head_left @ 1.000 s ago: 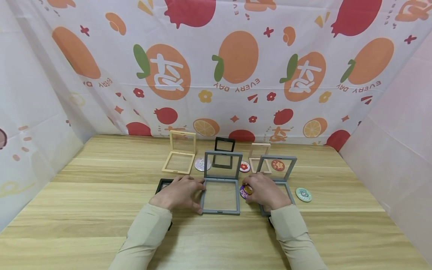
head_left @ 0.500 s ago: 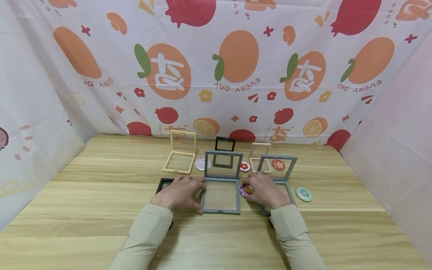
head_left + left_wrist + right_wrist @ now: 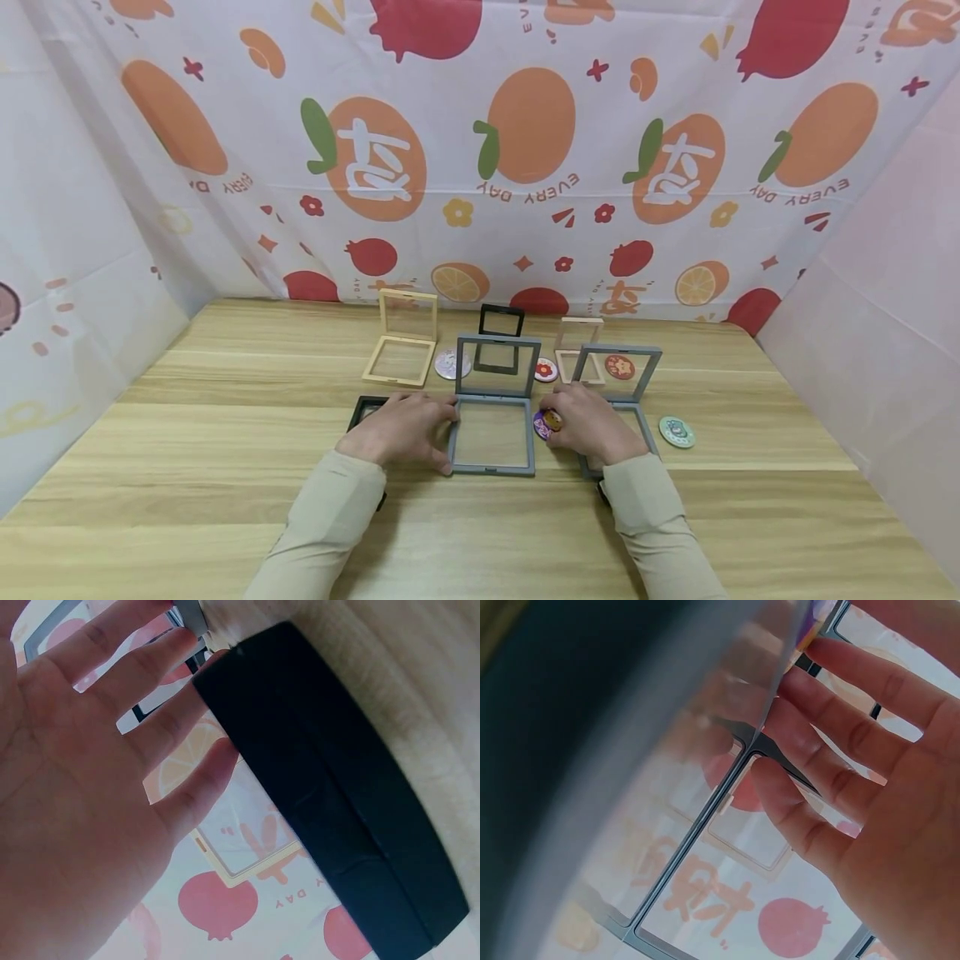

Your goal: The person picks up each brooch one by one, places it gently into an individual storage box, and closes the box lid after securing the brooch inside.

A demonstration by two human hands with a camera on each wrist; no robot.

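Note:
In the head view a blue-grey display frame [image 3: 492,471] with clear film stands open like a book in the middle. My left hand [image 3: 408,427] rests along its left side, index finger near the hinge and thumb at the front corner. Those fingers look fairly straight in the left wrist view. Right of the frame, my right hand [image 3: 588,423] pinches a purple round badge [image 3: 542,427] with a brown-yellow picture, thumb and fingertips at its edges. The badge is partly hidden by the fingers. A second grey frame [image 3: 648,433] stands open beneath and behind the right hand.
A black frame [image 3: 362,408] lies partly hidden under the left hand. Behind stand open yellow [image 3: 375,361], small black [image 3: 500,308] and pale pink [image 3: 580,321] frames. Other round badges are lilac [image 3: 447,365], red-flowered [image 3: 545,370], orange-red [image 3: 619,367] and green [image 3: 677,432].

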